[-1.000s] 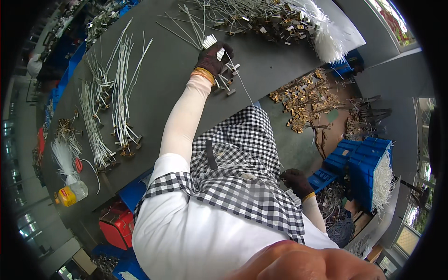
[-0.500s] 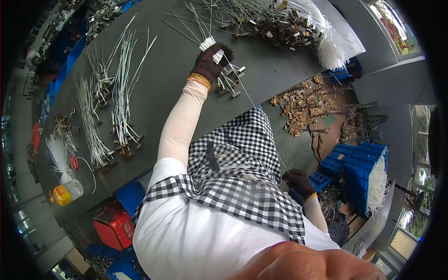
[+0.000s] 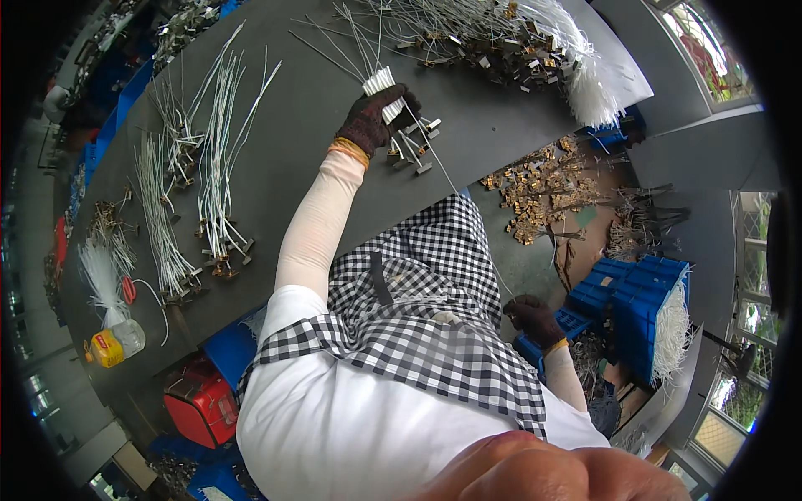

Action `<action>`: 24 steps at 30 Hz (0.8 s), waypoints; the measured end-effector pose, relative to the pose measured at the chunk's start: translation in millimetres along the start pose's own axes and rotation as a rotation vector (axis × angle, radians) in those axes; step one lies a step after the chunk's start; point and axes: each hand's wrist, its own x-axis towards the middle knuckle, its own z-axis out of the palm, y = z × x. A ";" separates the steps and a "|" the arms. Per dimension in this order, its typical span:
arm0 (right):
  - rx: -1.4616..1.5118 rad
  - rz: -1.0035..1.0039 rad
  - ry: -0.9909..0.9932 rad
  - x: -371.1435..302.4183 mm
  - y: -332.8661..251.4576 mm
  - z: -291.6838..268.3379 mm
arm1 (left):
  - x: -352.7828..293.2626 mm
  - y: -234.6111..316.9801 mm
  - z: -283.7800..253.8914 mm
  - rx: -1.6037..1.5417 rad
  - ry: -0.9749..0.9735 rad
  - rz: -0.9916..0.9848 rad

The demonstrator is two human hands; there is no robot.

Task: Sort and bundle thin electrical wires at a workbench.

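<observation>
My left hand [image 3: 373, 117], in a dark knitted glove, grips a bundle of wires [image 3: 378, 81] by its white middle section over the dark table. Loose wire ends fan out beyond the hand, and small metal end pieces [image 3: 415, 150] rest on the table on the near side. From the bundle, a thin white strand [image 3: 438, 162] runs down past the table edge toward my right hand [image 3: 535, 321]. That hand, also gloved, is low at the right beside my apron. Its fingers are curled closed at the strand's lower end; the fingertips are hard to make out.
Sorted wire bundles [image 3: 219, 167] lie at the table's left, near a cut plastic bottle [image 3: 122, 341] holding white strips. A big wire pile [image 3: 493, 50] covers the far right. Brass-coloured parts [image 3: 535, 196] lie below the table edge, above blue crates [image 3: 622, 292].
My left hand has shifted slightly left on the bundle, and more of the white section shows. My right hand has risen a little.
</observation>
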 end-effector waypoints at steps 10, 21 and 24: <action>0.262 -0.546 -0.098 107.4 -157.9 114.2 | -82.0 -45.0 35.9 0.444 -0.193 0.118; 0.276 -0.715 -0.180 124.1 -220.8 158.3 | -85.5 -35.9 12.8 1.561 -0.121 0.739; 0.300 -0.716 -0.128 135.4 -232.2 166.5 | -70.8 -36.8 10.5 1.509 -0.234 0.889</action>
